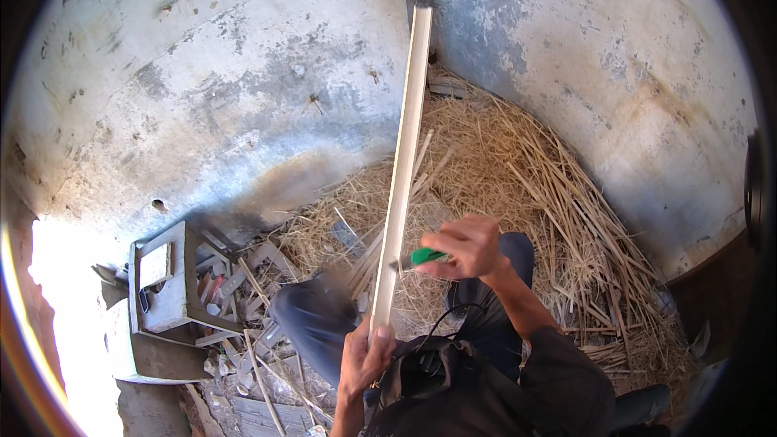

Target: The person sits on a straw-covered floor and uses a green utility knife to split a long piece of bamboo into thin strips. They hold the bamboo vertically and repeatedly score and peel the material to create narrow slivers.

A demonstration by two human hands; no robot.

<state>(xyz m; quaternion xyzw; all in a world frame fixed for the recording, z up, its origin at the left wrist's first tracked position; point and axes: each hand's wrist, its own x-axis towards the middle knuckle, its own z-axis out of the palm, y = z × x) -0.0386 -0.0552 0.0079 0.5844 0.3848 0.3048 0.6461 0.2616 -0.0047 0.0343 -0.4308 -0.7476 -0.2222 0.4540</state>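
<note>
A long, pale length of split bamboo, trough-shaped along its face, slants up from my lap toward the wall corner. My left hand is closed around its lower end, thumb on top. In my right hand is a green-handled knife, held in a closed fist just right of the bamboo. Its short metal blade reaches across to the bamboo's inner face, a little above my left hand. The exact shape of the blade is too small to tell.
A heap of straw-like shavings and thin strips covers the floor ahead and right. At left stands a small worn wooden stool or box, with scraps beside it. Peeling walls meet at the corner. My bent knees flank the bamboo.
</note>
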